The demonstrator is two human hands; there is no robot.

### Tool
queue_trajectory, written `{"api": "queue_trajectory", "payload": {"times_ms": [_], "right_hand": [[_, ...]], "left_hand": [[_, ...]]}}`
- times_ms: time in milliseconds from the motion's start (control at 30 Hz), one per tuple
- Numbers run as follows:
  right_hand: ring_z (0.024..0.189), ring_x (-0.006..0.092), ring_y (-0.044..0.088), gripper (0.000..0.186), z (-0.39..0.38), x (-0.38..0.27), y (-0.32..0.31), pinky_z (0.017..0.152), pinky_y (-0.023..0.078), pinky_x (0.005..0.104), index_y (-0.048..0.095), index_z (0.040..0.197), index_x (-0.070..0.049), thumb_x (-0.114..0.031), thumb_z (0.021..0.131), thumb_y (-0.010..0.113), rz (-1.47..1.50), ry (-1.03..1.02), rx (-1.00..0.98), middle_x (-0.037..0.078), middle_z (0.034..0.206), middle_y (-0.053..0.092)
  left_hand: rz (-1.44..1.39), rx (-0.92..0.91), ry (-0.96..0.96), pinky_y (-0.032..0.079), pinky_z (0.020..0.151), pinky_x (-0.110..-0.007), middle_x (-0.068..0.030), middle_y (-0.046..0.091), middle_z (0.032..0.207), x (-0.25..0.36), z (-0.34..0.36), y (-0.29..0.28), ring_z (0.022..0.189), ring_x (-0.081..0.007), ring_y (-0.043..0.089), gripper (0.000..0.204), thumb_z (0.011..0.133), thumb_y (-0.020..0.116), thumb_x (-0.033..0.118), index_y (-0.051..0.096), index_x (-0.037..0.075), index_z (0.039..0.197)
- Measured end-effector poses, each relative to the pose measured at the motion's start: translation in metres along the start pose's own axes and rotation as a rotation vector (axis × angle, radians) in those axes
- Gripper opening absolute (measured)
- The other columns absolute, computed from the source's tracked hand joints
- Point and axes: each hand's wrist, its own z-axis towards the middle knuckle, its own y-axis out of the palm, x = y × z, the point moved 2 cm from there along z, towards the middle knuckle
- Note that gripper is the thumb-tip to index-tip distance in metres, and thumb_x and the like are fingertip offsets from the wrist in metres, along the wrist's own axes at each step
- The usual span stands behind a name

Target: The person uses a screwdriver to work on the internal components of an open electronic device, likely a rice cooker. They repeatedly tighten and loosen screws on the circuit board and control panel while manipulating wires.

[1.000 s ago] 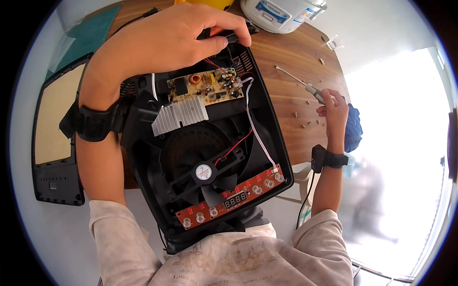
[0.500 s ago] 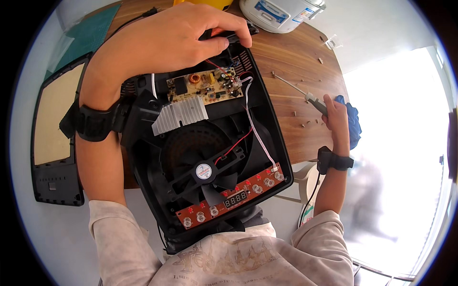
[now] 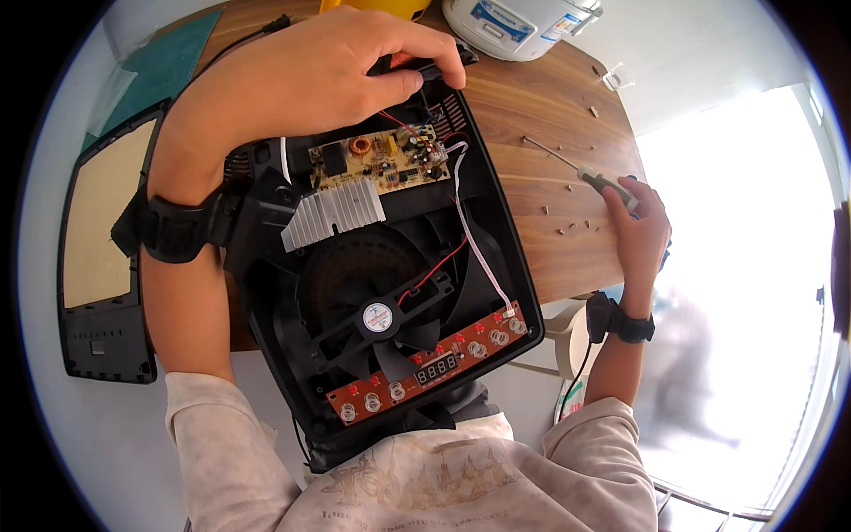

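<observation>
A black appliance casing [image 3: 507, 230] lies open, holding a circuit board [image 3: 390, 160], silver finned heat sink [image 3: 332, 217], black fan [image 3: 378, 317] and red button board with display [image 3: 437, 368], linked by wires. My left hand [image 3: 355, 66] reaches across its upper end, fingers curled over a black part [image 3: 465, 55] at the far edge; what lies beneath them is partly hidden. My right hand [image 3: 643, 222], to the right of the casing, is closed on the grey handle of a screwdriver [image 3: 592, 179], whose shaft points up-left over the table. Several small screws [image 3: 546, 209] lie below the shaft.
A wooden table [image 3: 567, 257] lies underneath. A detached black panel [image 3: 106, 346] and green mat [image 3: 160, 66] are at left. A white container [image 3: 519, 27] and yellow object [image 3: 390, 7] stand at the back; blue material [image 3: 665, 253] is mostly hidden behind my right hand. A pale chair [image 3: 567, 341] is below right.
My right hand has shifted right and slightly down with the screwdriver, now covering most of the blue material. My left hand and the casing have stayed nearly still.
</observation>
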Motion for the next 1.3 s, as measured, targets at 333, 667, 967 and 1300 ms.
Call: {"api": "queue_trajectory", "payload": {"times_ms": [333, 667, 967, 1300], "right_hand": [[0.08, 0.0265, 0.062, 0.032, -0.012, -0.011, 0.016, 0.072, 0.051, 0.0351, 0.069, 0.109, -0.002, -0.007, 0.08, 0.081, -0.026, -0.349, 0.009, 0.011, 0.096, 0.062], [0.083, 0.0342, 0.064, 0.031, -0.014, 0.006, 0.046, 0.074, 0.051, 0.04, 0.064, 0.11, -0.006, -0.006, 0.082, 0.076, 0.051, -0.209, -0.189, 0.015, 0.099, 0.062], [0.081, 0.0368, 0.064, 0.024, -0.005, -0.004, 0.05, 0.071, 0.051, 0.0434, 0.063, 0.108, -0.005, -0.002, 0.085, 0.07, -0.011, -0.305, -0.164, 0.013, 0.101, 0.063], [0.075, 0.0299, 0.063, 0.024, -0.007, 0.004, 0.033, 0.068, 0.05, 0.0343, 0.061, 0.1, -0.001, -0.004, 0.083, 0.077, 0.131, -0.176, -0.042, 0.015, 0.092, 0.066]], "left_hand": [[0.004, -0.007, -0.012, 0.05, 0.081, -0.029, -0.0034, 0.07, 0.11, 0.001, 0.0, -0.001, 0.084, -0.0153, 0.06, 0.022, 0.096, 0.058, 0.008, 0.067, 0.008, 0.116], [0.033, 0.001, 0.019, 0.05, 0.084, -0.03, -0.0052, 0.07, 0.109, 0.001, 0.0, -0.002, 0.088, -0.0174, 0.063, 0.023, 0.095, 0.057, 0.007, 0.067, 0.006, 0.116], [0.014, -0.014, -0.009, 0.05, 0.085, -0.029, -0.0058, 0.07, 0.109, 0.0, -0.001, -0.001, 0.091, -0.0177, 0.064, 0.022, 0.096, 0.056, 0.007, 0.067, 0.005, 0.115], [-0.004, -0.012, -0.015, 0.05, 0.085, -0.028, -0.0053, 0.07, 0.11, 0.0, -0.001, -0.001, 0.091, -0.0163, 0.063, 0.022, 0.095, 0.057, 0.006, 0.066, 0.005, 0.115]]}}
